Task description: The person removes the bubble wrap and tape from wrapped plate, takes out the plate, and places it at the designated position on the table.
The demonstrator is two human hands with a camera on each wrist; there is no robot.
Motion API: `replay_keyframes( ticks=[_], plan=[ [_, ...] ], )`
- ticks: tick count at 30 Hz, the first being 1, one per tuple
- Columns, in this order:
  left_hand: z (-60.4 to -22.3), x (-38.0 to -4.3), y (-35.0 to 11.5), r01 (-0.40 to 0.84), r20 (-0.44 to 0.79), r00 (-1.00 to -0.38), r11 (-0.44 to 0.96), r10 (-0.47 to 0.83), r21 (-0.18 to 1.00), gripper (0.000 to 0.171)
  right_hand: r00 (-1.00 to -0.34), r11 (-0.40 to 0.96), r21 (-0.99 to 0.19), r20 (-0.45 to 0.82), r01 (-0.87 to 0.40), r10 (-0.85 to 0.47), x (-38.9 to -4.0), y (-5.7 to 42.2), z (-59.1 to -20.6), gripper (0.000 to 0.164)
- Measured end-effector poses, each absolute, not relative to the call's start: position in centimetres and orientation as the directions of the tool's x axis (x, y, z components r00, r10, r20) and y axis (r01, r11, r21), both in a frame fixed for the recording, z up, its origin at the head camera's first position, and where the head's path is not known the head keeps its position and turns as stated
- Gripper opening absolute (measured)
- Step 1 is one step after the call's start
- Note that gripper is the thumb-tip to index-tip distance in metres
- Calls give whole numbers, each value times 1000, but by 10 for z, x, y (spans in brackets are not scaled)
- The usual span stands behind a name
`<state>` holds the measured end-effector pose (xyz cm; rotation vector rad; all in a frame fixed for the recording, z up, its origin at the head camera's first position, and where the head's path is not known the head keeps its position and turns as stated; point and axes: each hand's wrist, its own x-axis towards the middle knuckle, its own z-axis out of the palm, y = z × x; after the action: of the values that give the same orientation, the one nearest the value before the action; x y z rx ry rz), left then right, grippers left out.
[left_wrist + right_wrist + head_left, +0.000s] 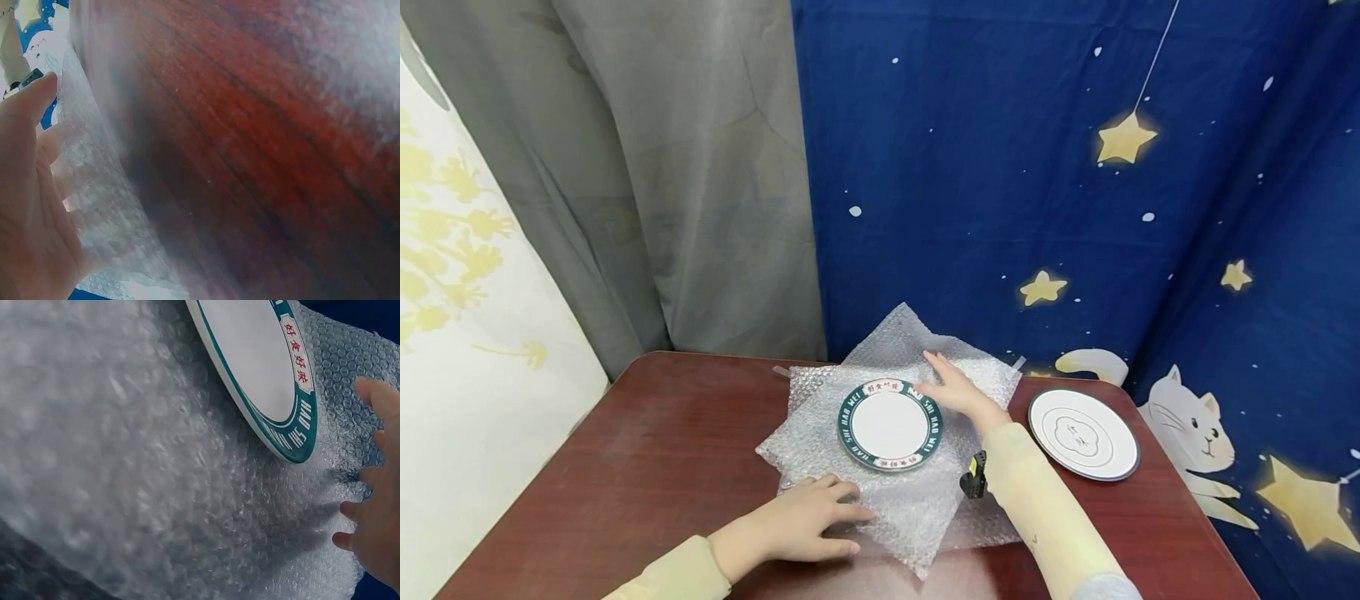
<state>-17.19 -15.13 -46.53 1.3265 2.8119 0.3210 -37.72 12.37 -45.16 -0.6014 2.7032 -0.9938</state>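
Observation:
A round plate with a white middle and a dark green lettered rim lies on crossed sheets of bubble wrap. My right hand is spread over the wrap by the plate's upper right rim, its thumb close to that rim. In the right wrist view the fingers are loosely extended beside the plate and grip nothing. My left hand reaches over the wrap's lower left edge with relaxed fingers. In the left wrist view, its fingers show partly through the translucent wrap.
A second white plate with a dark rim and a central drawing lies on the red-brown table, right of my right forearm. Strips of clear tape stick out at the wrap's far corners. Grey and blue star-patterned curtains hang behind the table.

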Motion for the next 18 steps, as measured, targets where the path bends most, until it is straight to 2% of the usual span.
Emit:
replay_keyframes(
  ticks=[8,15,18],
  plan=[
    [-465,-173,-153,760,59,-641,622,765,191,48,-894,762,-583,-129,-282,-429,-378,126,-457,81],
    [-466,-171,-154,761,51,-637,618,769,197,49,-888,804,-508,-146,-310,-435,-376,135,-466,60],
    [-466,-170,-154,756,47,-643,625,764,194,48,-885,834,-448,-168,-323,-433,-375,138,-471,56]
  ],
)
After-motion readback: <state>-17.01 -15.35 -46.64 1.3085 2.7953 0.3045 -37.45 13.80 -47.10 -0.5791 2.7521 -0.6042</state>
